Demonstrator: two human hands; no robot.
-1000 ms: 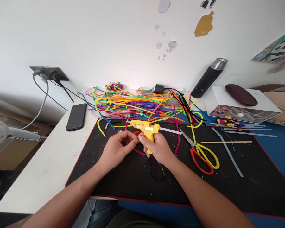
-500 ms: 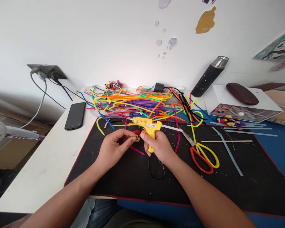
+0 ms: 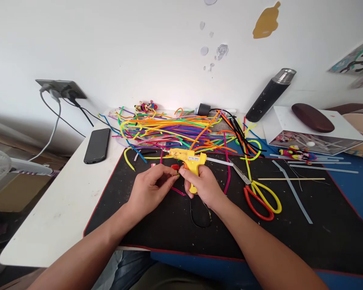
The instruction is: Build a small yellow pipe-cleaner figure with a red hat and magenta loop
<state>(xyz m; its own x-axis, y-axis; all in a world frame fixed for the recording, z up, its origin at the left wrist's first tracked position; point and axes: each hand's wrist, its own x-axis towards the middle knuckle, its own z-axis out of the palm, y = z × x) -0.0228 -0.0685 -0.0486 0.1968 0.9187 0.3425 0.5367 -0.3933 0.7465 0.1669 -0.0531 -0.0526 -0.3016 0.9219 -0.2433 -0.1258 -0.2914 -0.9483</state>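
My right hand (image 3: pixel 204 184) is wrapped round the handle of a yellow glue gun (image 3: pixel 186 158), its nozzle pointing left and a pale glue stick (image 3: pixel 219 161) sticking out of its back. Just below the nozzle, my left hand (image 3: pixel 151 187) pinches a small red and yellow pipe-cleaner piece (image 3: pixel 175 166). Fingers hide most of that piece. Magenta pipe cleaners (image 3: pixel 228 173) lie on the mat around the hands. Scissors (image 3: pixel 261 197) with one red and one yellow handle rest to the right of my right hand.
Many coloured pipe cleaners (image 3: pixel 169 131) are heaped along the wall. A phone (image 3: pixel 97 146) lies on the left of the white table (image 3: pixel 51 225). A black flask (image 3: pixel 270 96) leans near a white box (image 3: pixel 286 125). Several glue sticks (image 3: pixel 296 195) lie right on the black mat (image 3: pixel 157 227).
My left fingers have closed further over the small piece, so less of its yellow part shows. My right hand keeps the glue gun in nearly the same place. The view has shifted slightly.
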